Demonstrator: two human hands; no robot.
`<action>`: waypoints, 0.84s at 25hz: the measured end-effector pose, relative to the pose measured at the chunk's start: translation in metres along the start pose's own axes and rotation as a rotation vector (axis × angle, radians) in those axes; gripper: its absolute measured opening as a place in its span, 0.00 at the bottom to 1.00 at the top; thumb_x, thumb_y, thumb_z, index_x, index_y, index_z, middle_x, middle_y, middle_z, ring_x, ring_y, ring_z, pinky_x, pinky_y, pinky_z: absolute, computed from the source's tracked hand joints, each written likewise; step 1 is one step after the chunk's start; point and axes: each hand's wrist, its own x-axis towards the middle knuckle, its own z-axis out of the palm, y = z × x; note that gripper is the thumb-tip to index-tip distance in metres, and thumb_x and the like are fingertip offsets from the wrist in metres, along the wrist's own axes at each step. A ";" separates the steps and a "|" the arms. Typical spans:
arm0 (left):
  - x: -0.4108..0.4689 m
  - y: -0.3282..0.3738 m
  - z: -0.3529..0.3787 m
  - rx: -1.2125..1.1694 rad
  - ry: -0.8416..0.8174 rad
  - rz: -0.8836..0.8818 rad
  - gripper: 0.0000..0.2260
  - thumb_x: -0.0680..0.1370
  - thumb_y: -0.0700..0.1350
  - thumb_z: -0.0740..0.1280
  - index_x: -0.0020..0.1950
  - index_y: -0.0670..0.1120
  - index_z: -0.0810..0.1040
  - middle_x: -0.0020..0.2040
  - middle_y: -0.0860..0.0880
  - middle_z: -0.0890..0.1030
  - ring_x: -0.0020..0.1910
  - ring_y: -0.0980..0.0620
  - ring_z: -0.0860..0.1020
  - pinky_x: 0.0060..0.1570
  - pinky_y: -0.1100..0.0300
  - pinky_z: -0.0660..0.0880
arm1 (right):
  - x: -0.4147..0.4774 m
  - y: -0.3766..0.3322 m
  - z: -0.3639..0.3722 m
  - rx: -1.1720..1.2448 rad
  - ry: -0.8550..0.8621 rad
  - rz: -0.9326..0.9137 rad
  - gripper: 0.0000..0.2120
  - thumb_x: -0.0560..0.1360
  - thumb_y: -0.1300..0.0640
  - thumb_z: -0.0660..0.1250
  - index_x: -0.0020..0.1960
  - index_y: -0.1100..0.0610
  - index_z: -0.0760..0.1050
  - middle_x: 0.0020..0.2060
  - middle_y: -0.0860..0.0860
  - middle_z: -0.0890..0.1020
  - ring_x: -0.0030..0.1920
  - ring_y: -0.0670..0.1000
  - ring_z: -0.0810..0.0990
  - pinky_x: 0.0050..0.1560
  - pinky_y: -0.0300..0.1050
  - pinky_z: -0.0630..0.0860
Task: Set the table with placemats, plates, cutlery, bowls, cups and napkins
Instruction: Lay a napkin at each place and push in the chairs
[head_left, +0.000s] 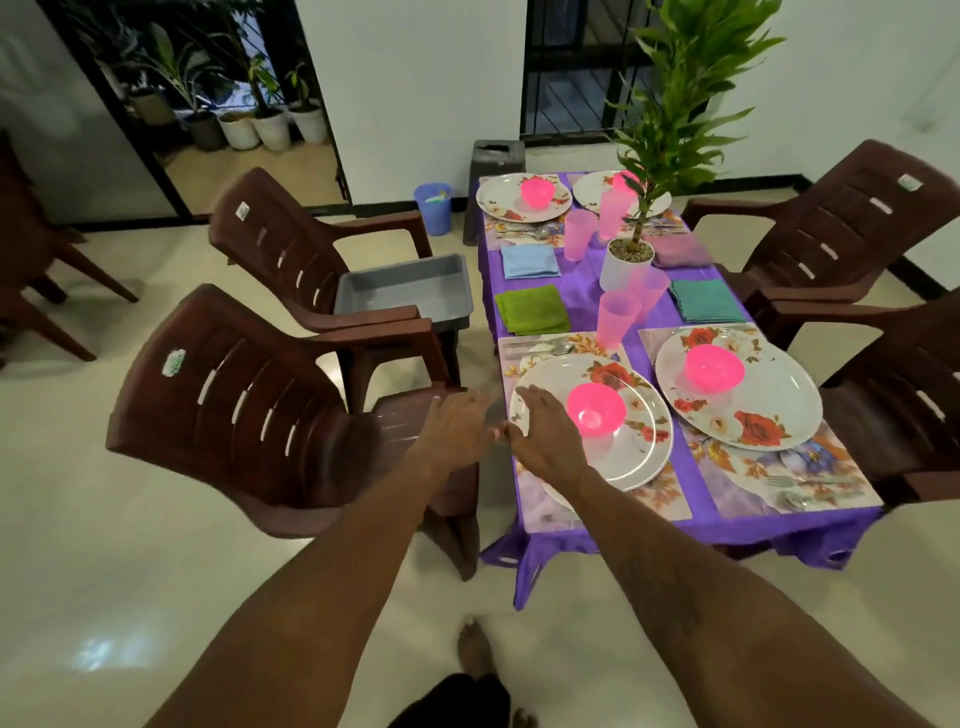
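Head view: left hand (460, 426), fingers spread, empty; right hand (545, 441), fingers straight, at rim of round white floral plate (626, 457). Advised: slide gently, keeping pink plastic bowl (596, 408) steady.

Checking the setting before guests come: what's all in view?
Placemats: four, floral, table corners.
Plates: four, white floral, on placemats.
Bowls: four, pink, on plates.
Plant: one, green, centre.
Cups: four, pink, around plant.
Napkins: four, blue, green, teal, purple, mid-table.
Cutlery: several, silver, beside plates.
Chairs: four, brown, flanking table; another far left.
Tray: one, grey, on a left chair.
Bin: one, blue, beyond left chairs.
Left hand: open, over near chair.
Right hand: open, at nearest plate's rim.
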 end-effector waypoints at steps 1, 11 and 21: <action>-0.013 -0.011 0.001 -0.004 -0.006 -0.021 0.29 0.81 0.58 0.65 0.79 0.47 0.66 0.77 0.44 0.69 0.76 0.41 0.67 0.75 0.36 0.61 | -0.008 -0.009 0.008 -0.015 -0.008 -0.013 0.31 0.78 0.50 0.71 0.77 0.59 0.68 0.74 0.58 0.73 0.76 0.59 0.68 0.77 0.52 0.62; -0.096 -0.168 -0.026 -0.034 0.039 -0.081 0.30 0.80 0.56 0.68 0.79 0.48 0.66 0.78 0.45 0.68 0.76 0.42 0.67 0.73 0.37 0.62 | -0.021 -0.141 0.107 -0.104 -0.063 -0.039 0.31 0.79 0.46 0.69 0.79 0.53 0.66 0.77 0.53 0.69 0.78 0.55 0.65 0.76 0.53 0.63; -0.122 -0.394 -0.098 -0.031 0.053 -0.052 0.30 0.79 0.55 0.69 0.77 0.46 0.68 0.73 0.44 0.72 0.74 0.40 0.69 0.73 0.35 0.63 | 0.032 -0.326 0.236 -0.044 0.000 0.021 0.26 0.79 0.49 0.70 0.73 0.57 0.71 0.70 0.56 0.76 0.72 0.58 0.73 0.71 0.54 0.70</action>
